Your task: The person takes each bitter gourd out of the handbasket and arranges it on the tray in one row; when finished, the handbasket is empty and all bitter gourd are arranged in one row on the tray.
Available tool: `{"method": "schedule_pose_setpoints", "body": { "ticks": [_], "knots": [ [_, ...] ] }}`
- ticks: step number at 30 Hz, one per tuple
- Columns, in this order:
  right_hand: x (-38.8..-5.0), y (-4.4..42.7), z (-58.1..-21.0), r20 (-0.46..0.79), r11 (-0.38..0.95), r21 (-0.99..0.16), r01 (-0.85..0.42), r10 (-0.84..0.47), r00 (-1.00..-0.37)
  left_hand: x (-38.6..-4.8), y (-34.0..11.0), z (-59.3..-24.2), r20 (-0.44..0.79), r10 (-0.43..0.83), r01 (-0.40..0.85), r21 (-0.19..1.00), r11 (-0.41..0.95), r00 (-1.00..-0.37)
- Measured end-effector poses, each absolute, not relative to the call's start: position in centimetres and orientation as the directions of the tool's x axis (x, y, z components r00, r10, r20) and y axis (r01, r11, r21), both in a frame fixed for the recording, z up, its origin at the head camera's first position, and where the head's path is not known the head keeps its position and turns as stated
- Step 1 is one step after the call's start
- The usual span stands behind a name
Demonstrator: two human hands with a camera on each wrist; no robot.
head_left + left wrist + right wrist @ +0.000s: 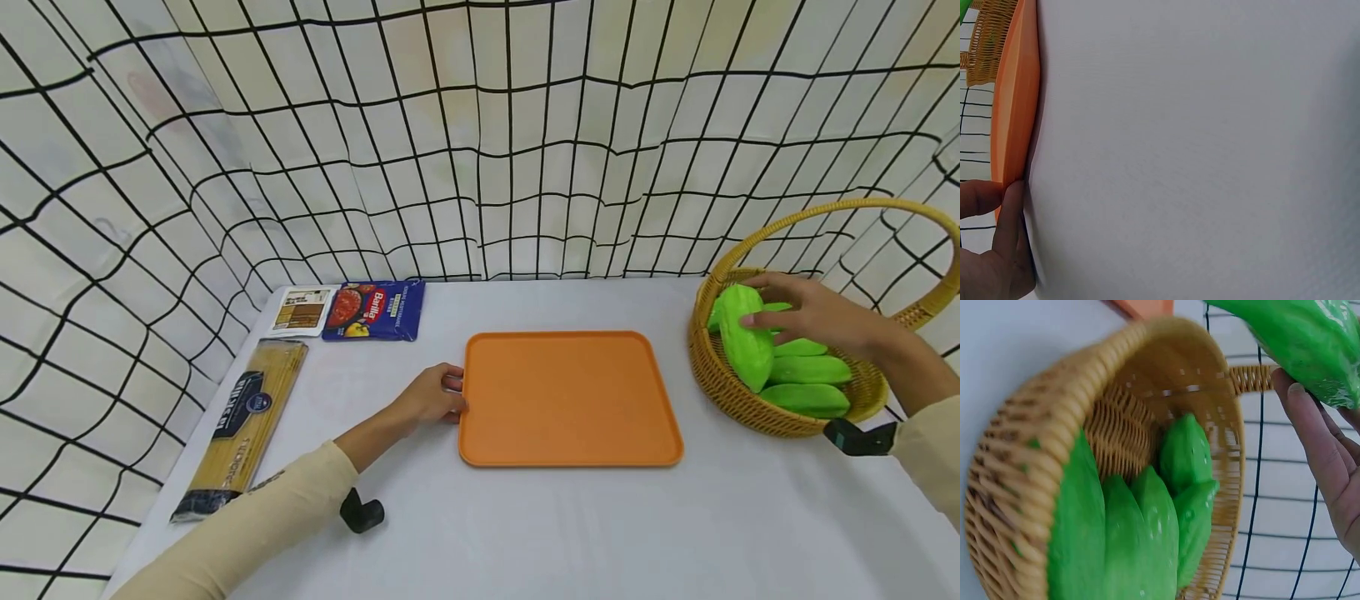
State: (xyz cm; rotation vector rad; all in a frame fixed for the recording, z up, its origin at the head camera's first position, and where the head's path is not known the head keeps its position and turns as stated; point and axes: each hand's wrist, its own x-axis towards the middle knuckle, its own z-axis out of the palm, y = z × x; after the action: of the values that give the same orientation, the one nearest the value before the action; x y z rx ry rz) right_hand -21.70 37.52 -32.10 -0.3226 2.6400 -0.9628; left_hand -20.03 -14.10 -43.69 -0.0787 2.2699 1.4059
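Your right hand (821,312) pinches a green ribbed piece (747,352) between thumb and fingers. The piece is lifted over the left part of the wicker basket (703,362), clear of its floor; the right wrist view shows its glossy surface. Your left hand (427,396) pinches the left rim of the orange tray (570,400), thumb and fingers on either side of the edge.

Beneath your right hand, several more green pieces (806,400) lie side by side in the basket, whose handle (810,215) arches above your wrist. The tray lies flat, with its bare upper face showing, to the left of the basket and apart from it.

Further out, on the white table (570,533) to your left: a long spaghetti pack (258,404) lies slanted; behind it, a blue packet (378,310) sits against a white-and-brown packet (302,312). A black grid (510,158) over white cloth encloses the far side.
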Motion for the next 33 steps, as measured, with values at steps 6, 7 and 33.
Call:
{"method": "schedule_pose_setpoints", "body": {
  "ticks": [6,7,33],
  "knots": [
    [-20.9,36.2,-32.3,-0.213,0.725,-0.68,-0.11,-0.339,-0.916,-20.0,-14.1,-43.7,-0.414,0.196,-0.284,0.833,0.475,-0.889],
    [-20.7,35.9,-32.4,-0.215,0.719,-0.687,-0.108,-0.343,-0.915,-20.0,-14.1,-43.7,-0.414,0.196,-0.283,0.833,0.475,-0.889],
    [-19.8,28.2,-34.7,-0.226,0.558,-0.829,-0.026,-0.378,-0.898,-20.2,-14.4,-44.0,-0.409,0.198,-0.281,0.839,0.467,-0.891]
  ]
}}
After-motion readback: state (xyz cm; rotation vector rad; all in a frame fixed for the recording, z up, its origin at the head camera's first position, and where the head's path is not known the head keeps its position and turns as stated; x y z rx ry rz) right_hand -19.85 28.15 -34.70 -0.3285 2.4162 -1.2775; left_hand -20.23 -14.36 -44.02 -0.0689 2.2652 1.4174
